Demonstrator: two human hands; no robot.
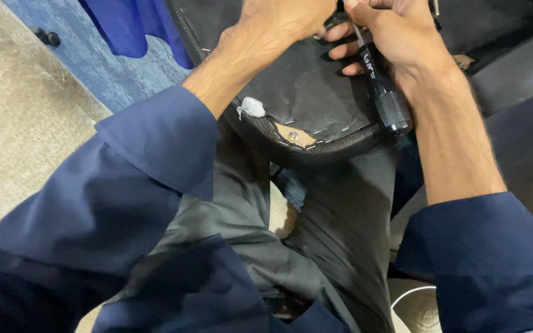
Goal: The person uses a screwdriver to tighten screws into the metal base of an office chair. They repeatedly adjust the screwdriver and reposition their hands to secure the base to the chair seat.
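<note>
Leftmost, beige carpet (13, 123), then a strip of blue carpet (103, 71) with a small black knob (49, 39) lying on it, and blue cloth (134, 24) hanging at the top edge. Next, left hand (285, 18), pressed down on the black fabric underside of an upturned seat cushion (306, 92); fingers curled at the top edge, whether gripping anything cannot be told. Just below the left forearm, a white scrap (252, 106) stuck by the stapled rim, and a bare wooden patch with a screw (293, 136). Further right, right hand (396, 31), clenched round a black-handled tool (385, 98), knurled butt pointing down toward the lap, tip hidden among the fingers. Cushion resting over the grey-trousered knees. Far right, a dark padded surface (519, 68); bottom right, a white cable (411, 293).
</note>
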